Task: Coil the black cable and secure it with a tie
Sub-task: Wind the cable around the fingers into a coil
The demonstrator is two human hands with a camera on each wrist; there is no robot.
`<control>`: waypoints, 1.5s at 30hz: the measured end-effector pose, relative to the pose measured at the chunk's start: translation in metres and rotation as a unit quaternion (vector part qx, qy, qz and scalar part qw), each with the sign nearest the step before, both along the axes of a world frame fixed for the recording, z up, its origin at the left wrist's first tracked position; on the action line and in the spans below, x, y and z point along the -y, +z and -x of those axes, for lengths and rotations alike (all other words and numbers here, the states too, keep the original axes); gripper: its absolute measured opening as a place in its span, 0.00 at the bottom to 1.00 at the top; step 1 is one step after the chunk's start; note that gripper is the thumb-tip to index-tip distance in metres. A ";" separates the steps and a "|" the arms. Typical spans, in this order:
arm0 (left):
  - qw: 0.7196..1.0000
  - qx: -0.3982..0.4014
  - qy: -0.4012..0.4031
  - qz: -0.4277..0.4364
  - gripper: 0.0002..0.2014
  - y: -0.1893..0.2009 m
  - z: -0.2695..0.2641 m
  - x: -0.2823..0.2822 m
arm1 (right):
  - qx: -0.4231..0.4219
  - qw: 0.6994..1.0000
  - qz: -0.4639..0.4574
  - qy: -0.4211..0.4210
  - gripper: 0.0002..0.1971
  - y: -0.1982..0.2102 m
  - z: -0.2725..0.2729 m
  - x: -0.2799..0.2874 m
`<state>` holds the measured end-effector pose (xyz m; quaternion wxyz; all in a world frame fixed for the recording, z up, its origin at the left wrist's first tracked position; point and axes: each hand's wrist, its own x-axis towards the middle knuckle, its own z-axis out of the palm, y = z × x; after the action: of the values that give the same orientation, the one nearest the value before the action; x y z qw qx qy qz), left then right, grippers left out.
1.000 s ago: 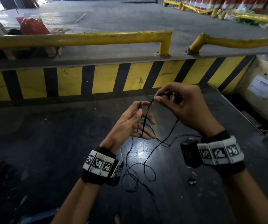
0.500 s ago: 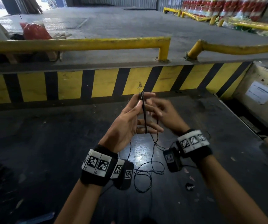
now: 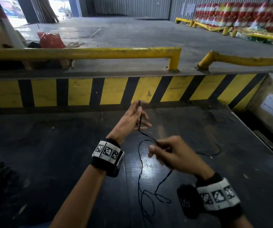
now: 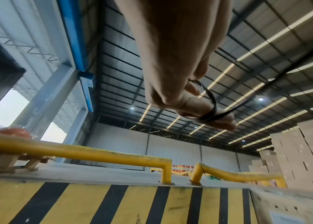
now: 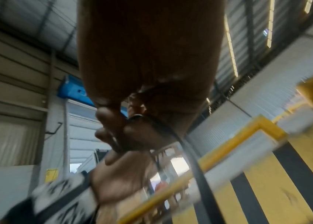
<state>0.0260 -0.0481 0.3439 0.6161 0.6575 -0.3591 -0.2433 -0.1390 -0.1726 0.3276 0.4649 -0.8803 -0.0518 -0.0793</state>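
Winding, mid-coil, read L to R in the head view. Centre-left of frame: left hand [image 3: 133, 118] raised, fingers fairly straight and spread, acting as the former; black cable [image 3: 140, 116] runs in several turns from up by the thumb at the top of the hand down over the little finger [image 4: 221, 121], per the left wrist view. The grip here is loose, fingers extended, cable looped round them rather than pinched. Centre-right, lower: right hand [image 3: 170, 153] blurred, fingers curled, pinching the running strand just below the left hand. Slack trails down to lower centre in loose loops on the dark surface [image 3: 50, 162], w/ one end lying off to the right.

To do the step well (judgement): keep left fingers spread so turns stay equal; feed w/ light tension from the right pinch, letting cable slide, not twist; lay each turn beside the last; watch the slack loops below for snagging. No tie visible in any view; approx. half the cable looks unwound.
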 end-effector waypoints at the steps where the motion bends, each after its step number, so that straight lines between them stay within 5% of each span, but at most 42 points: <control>1: 1.000 0.015 -0.011 -0.015 0.16 -0.005 0.005 0.000 | 0.026 0.998 0.047 -0.018 0.13 0.016 -0.001 0.007; 5: 0.998 -0.001 -0.054 -0.014 0.14 -0.015 0.033 -0.003 | 0.104 0.980 0.151 -0.073 0.13 0.067 -0.016 0.032; 10: 0.993 -0.049 -0.108 0.028 0.17 -0.002 0.063 -0.013 | 0.128 0.986 0.105 -0.033 0.16 0.077 -0.053 0.054; 16: 0.990 -0.062 -0.119 0.052 0.18 0.009 0.067 -0.023 | 0.082 0.990 -0.103 -0.048 0.25 0.024 -0.081 0.054; 19: 0.988 -0.066 -0.107 0.089 0.18 0.015 0.062 -0.024 | 0.045 0.981 -0.170 -0.078 0.17 -0.016 -0.078 0.034; 26: 0.992 -0.036 0.029 0.116 0.19 0.033 0.011 -0.019 | -0.036 0.969 -0.240 -0.044 0.24 -0.078 -0.040 -0.012; 31: 0.997 0.016 0.074 0.029 0.17 0.017 -0.013 -0.016 | 0.008 0.992 -0.121 -0.012 0.24 -0.041 -0.022 -0.012; 35: 0.996 0.066 0.030 -0.061 0.15 -0.012 -0.001 -0.016 | 0.084 0.996 0.004 -0.026 0.11 0.025 -0.024 0.010; 38: 0.998 0.029 -0.023 -0.046 0.14 -0.021 0.021 -0.019 | 0.092 0.992 0.077 -0.029 0.05 0.066 -0.036 0.030; 45: 0.991 -0.050 -0.123 0.034 0.18 0.006 0.056 -0.038 | 0.043 0.998 0.002 0.047 0.09 0.079 -0.080 0.062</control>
<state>-0.0300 -0.0106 0.3500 0.6209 0.5737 -0.4142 -0.3374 -0.0594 -0.2348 0.4068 0.4639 -0.8735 -0.1135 -0.0947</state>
